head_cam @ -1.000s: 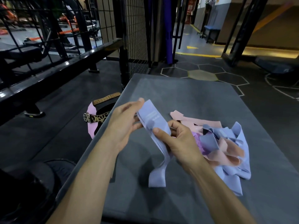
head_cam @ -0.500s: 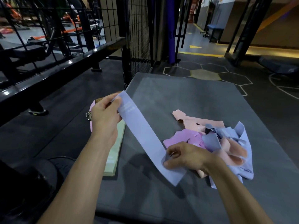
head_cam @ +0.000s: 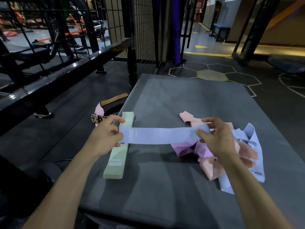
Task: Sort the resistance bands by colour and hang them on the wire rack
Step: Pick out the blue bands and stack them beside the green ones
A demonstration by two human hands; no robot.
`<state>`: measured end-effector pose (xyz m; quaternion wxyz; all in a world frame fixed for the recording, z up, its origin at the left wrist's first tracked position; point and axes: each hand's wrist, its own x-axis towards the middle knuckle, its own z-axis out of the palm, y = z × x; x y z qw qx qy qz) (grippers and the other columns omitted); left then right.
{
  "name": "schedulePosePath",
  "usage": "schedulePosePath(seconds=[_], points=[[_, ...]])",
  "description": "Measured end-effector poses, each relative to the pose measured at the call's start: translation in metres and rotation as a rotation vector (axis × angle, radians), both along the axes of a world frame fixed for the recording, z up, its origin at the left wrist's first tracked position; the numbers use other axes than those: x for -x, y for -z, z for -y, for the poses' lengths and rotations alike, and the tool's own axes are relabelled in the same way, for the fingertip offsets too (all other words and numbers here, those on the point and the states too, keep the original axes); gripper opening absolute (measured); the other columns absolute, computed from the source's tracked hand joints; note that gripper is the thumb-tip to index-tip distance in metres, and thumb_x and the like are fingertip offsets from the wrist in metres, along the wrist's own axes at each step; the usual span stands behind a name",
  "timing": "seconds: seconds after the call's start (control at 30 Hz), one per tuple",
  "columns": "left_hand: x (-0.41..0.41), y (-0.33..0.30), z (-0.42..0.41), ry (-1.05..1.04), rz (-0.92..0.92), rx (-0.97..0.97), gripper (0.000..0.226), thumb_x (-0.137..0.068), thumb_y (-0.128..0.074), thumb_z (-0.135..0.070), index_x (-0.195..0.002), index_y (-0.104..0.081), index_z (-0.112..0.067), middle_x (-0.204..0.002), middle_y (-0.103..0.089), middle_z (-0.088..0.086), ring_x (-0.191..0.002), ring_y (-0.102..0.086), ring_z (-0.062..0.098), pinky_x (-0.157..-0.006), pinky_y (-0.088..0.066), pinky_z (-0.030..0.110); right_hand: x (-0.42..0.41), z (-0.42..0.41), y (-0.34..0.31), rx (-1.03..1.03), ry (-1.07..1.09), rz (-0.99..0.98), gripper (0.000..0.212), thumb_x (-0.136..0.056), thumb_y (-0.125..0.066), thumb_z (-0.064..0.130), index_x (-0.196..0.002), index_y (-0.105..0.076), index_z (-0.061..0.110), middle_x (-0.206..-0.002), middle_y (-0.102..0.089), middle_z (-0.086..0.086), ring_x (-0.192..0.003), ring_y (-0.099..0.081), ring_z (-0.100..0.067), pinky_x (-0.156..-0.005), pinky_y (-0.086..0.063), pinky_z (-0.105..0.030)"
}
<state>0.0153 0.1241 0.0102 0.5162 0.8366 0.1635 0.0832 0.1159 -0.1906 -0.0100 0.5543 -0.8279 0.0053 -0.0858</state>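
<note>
While my left hand (head_cam: pixel 105 134) pinches one end of the blue band (head_cam: pixel 158 135), my right hand (head_cam: pixel 214 138) grips the other, so it's stretched flat above the table (head_cam: pixel 165 187). Green bands (head_cam: pixel 118 156) lie stacked under its left end; a pink, purple and blue heap (head_cam: pixel 244 156) sits right.

Faint white print on blue band (head_cam: pixel 158 135), dark label on green band (head_cam: pixel 118 150), both too blurred to read
</note>
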Motion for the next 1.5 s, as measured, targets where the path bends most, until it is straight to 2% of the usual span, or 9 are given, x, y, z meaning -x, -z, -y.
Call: schedulePosePath(seconds=[0.1, 0.33, 0.43, 0.53, 0.7, 0.87, 1.07, 1.3, 1.5], points=[[0.006, -0.002, -0.003, 0.102, -0.024, -0.065, 0.042, -0.081, -0.055, 0.008, -0.099, -0.062, -0.030, -0.086, -0.063, 0.010, -0.071, -0.066, 0.024, -0.072, -0.064, 0.040, 0.000, -0.005, -0.002, 0.165, 0.019, 0.117, 0.042, -0.079, -0.082, 0.015, -0.117, -0.063, 0.021, -0.096, -0.066, 0.005, -0.085, -0.069, -0.024, -0.082, -0.058, -0.045], [0.015, 0.006, -0.006, 0.388, -0.199, -0.238, 0.037, -0.082, -0.066, -0.006, -0.098, -0.072, -0.039, -0.088, -0.074, -0.001, -0.081, -0.071, 0.023, -0.066, -0.054, 0.030, -0.008, -0.010, -0.006, 0.010, 0.037, 0.189, 0.020, -0.091, -0.069, 0.007, -0.110, -0.069, 0.014, -0.095, -0.072, 0.004, -0.082, -0.068, -0.016, -0.079, -0.059, -0.040], [0.014, 0.008, 0.000, 0.451, -0.159, -0.306, 0.024, -0.085, -0.073, -0.012, -0.096, -0.075, -0.034, -0.086, -0.073, -0.007, -0.079, -0.070, 0.009, -0.071, -0.056, 0.025, -0.013, -0.014, -0.012, -0.116, 0.028, 0.136, 0.014, -0.091, -0.067, 0.005, -0.104, -0.072, 0.011, -0.093, -0.074, 0.001, -0.081, -0.068, -0.009, -0.072, -0.060, -0.027], [0.013, 0.007, 0.002, 0.474, -0.074, -0.455, 0.008, -0.086, -0.076, -0.028, -0.091, -0.077, -0.034, -0.090, -0.068, -0.014, -0.085, -0.063, 0.001, -0.076, -0.052, 0.024, -0.029, -0.028, -0.021, -0.137, -0.015, 0.092, 0.012, -0.089, -0.070, 0.004, -0.097, -0.074, 0.012, -0.088, -0.075, -0.002, -0.076, -0.068, -0.013, -0.071, -0.057, -0.029], [0.010, 0.006, 0.022, 0.658, 0.024, -0.575, 0.008, -0.084, -0.077, -0.038, -0.091, -0.078, -0.036, -0.104, -0.053, -0.022, -0.106, -0.044, 0.001, -0.088, -0.038, 0.016, -0.073, -0.078, -0.036, 0.080, -0.204, 0.130, 0.017, -0.084, -0.074, 0.003, -0.084, -0.071, 0.020, -0.082, -0.073, 0.000, -0.071, -0.065, -0.007, -0.072, -0.053, -0.027], [0.002, 0.009, 0.029, 0.791, -0.140, -0.589, 0.017, -0.083, -0.075, -0.025, -0.098, -0.079, -0.031, -0.084, -0.068, -0.018, -0.085, -0.058, 0.000, -0.073, -0.046, 0.016, -0.104, -0.134, -0.029, 0.395, -0.355, 0.128, 0.008, -0.082, -0.078, 0.013, -0.085, -0.074, 0.020, -0.085, -0.074, -0.002, -0.078, -0.066, -0.013, -0.075, -0.054, -0.028], [-0.015, 0.015, 0.038, 0.852, -0.350, -0.578, 0.020, -0.080, -0.079, -0.022, -0.098, -0.078, -0.032, -0.083, -0.073, -0.009, -0.085, -0.066, 0.011, -0.083, -0.057, 0.034, -0.119, -0.173, 0.000, 0.567, -0.423, 0.049, 0.008, -0.085, -0.072, 0.016, -0.091, -0.076, 0.019, -0.086, -0.072, 0.000, -0.080, -0.064, -0.013, -0.068, -0.045, -0.022], [-0.026, 0.019, 0.040, 0.891, -0.402, -0.484, 0.018, -0.081, -0.079, -0.014, -0.095, -0.079, -0.025, -0.082, -0.072, -0.006, -0.081, -0.067, 0.014, -0.060, -0.052, 0.023, -0.131, -0.192, 0.024, 0.749, -0.421, 0.008, 0.014, -0.076, -0.066, 0.013, -0.078, -0.068, 0.026, -0.087, -0.074, 0.001, -0.086, -0.068, -0.023, -0.078, -0.058, -0.038], [-0.029, 0.021, 0.041, 0.916, -0.446, -0.453, 0.020, -0.080, -0.076, -0.011, -0.094, -0.077, -0.025, -0.090, -0.075, -0.005, -0.088, -0.069, 0.016, -0.078, -0.060, 0.032, -0.136, -0.197, 0.034, 0.890, -0.365, -0.004, 0.021, -0.078, -0.061, 0.011, -0.088, -0.073, 0.025, -0.097, -0.073, 0.001, -0.093, -0.065, -0.026, -0.071, -0.046, -0.029]])
